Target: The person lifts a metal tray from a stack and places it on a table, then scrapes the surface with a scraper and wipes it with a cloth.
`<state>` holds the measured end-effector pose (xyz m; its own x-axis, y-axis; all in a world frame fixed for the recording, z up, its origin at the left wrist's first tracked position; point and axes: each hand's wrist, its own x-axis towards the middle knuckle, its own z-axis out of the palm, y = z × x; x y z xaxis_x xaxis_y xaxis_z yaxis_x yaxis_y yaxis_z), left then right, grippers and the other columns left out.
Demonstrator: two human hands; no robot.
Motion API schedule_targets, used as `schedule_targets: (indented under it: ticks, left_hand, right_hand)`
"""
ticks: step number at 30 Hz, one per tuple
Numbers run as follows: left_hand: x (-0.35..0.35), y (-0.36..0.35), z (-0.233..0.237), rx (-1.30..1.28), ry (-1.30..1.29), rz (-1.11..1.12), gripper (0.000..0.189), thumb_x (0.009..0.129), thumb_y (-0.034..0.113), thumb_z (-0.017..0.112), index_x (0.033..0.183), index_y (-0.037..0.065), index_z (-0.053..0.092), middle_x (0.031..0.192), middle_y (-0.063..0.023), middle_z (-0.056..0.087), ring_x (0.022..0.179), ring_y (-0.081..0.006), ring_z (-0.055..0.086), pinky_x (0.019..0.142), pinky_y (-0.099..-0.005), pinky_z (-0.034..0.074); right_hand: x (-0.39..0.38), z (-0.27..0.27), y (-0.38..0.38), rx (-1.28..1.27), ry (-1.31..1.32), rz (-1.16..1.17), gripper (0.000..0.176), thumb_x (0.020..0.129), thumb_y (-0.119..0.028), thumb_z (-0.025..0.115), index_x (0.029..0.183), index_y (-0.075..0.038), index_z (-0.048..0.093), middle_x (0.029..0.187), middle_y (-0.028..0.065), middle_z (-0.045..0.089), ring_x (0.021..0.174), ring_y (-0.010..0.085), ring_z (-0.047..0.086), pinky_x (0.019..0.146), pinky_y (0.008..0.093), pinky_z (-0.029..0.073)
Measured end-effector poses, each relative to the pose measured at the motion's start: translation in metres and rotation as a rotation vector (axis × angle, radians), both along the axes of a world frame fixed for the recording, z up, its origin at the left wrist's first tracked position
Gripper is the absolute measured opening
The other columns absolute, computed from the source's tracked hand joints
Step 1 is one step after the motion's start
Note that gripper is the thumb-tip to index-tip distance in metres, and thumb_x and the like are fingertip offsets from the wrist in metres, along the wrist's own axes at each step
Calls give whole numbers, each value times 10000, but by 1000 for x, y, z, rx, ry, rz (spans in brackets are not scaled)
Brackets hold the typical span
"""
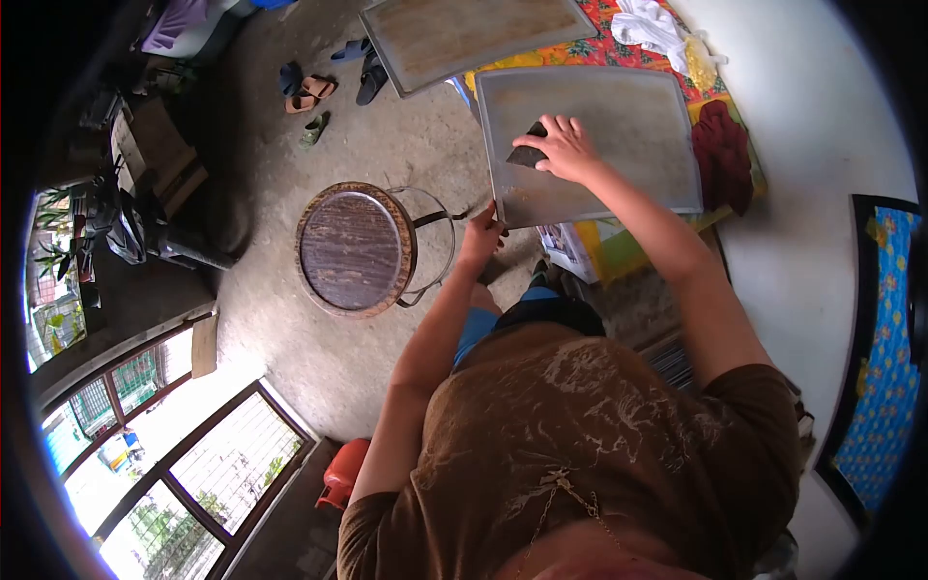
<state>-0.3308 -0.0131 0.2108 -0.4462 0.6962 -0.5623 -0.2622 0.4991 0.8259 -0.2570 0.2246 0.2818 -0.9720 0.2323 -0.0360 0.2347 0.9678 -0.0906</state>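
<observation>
A grey metal baking tray (628, 121) with a raised rim lies on the cloth-covered table in front of me. My right hand (565, 147) is over its left part, thumb and fingers closed on a flat dark scrubbing pad (525, 157) that rests against the tray's surface. At the tray's near left corner, my left hand (481, 237) grips the rim, its fingers partly hidden under the edge. A dark red cloth (720, 155) lies bunched against the tray's right side.
Another baking tray (478, 39) lies beyond the first. A white cloth (646, 27) sits at the table's far right. To the left stands a round wooden stool (353, 249) with metal legs. Sandals (311, 92) lie on the concrete floor, and a red gas cylinder (343, 474) stands lower left.
</observation>
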Motion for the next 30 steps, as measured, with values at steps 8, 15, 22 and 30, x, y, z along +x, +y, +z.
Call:
schedule_targets:
  ticks: [8, 15, 22, 30]
  left_hand:
    - [0, 2, 9, -40, -55, 31, 583, 872, 72, 498, 1441, 115, 378, 758, -73, 625, 535, -124, 564, 488, -261, 487]
    - [-8, 12, 18, -31, -248, 108, 646, 819, 69, 472, 1453, 107, 356, 760, -96, 600, 562, -164, 559, 523, -306, 507]
    - [-12, 3, 22, -19, -200, 81, 658, 819, 71, 436, 1462, 46, 300, 917, -129, 638, 649, -177, 585, 588, -312, 527]
    - [-3, -17, 32, 79, -415, 161, 648, 820, 64, 438, 1450, 21, 292, 1214, -166, 584, 877, -212, 602, 740, -353, 529]
  right_hand:
    - [20, -1, -24, -81, -19, 17, 540, 696, -288, 778, 1182, -412, 579, 1165, 34, 467, 1141, 224, 447, 918, 375, 350]
    - [27, 2, -35, -152, -9, 105, 544, 646, -259, 810, 1134, -388, 607, 1158, 43, 477, 1178, 256, 444, 928, 403, 350]
    - [95, 2, 31, -120, 24, -383, 570, 660, -313, 811, 1181, -382, 592, 1161, 67, 460, 1142, 302, 454, 937, 458, 357]
    - [65, -2, -2, -147, -40, -170, 537, 671, -306, 805, 1162, -372, 598, 1186, 42, 460, 1164, 274, 449, 968, 423, 338]
